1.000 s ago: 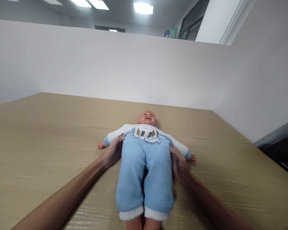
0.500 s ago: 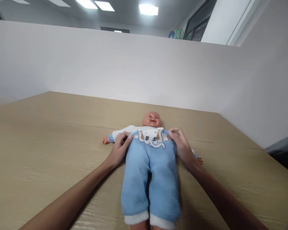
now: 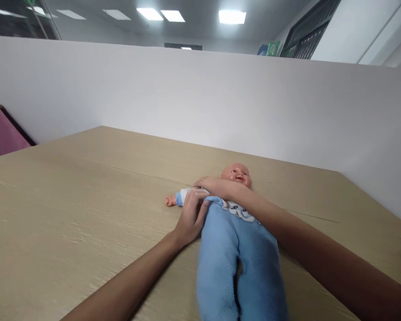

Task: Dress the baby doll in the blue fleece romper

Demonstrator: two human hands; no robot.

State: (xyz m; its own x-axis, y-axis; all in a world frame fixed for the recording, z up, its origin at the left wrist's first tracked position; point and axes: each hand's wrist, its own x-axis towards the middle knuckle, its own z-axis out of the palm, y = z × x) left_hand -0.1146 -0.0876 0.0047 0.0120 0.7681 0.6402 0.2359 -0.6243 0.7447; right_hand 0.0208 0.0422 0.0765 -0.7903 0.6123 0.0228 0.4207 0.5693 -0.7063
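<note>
A baby doll (image 3: 238, 173) lies on its back, head away from me, in fuzzy blue overalls (image 3: 218, 249) with a white elephant bib (image 3: 242, 211) and a white shirt. My left hand (image 3: 192, 214) is closed at the overalls' upper left edge, thumb against the blue fabric beside the strap. Across the doll's chest reaches my right hand (image 3: 214, 186), its fingers bent over the white sleeve (image 3: 185, 195) near the shoulder. What lies under those fingertips is partly hidden. My right forearm covers part of the bib and the doll's other arm.
The doll rests on a wide wood-grain table (image 3: 103, 214). A white partition (image 3: 187, 98) rises behind the table and along its right side. A pink surface with a dark edge (image 3: 6, 131) shows at far left.
My right hand has left the strap on the right and crossed the chest to the left shoulder. My left hand stays at the left side of the overalls. The view has turned left.
</note>
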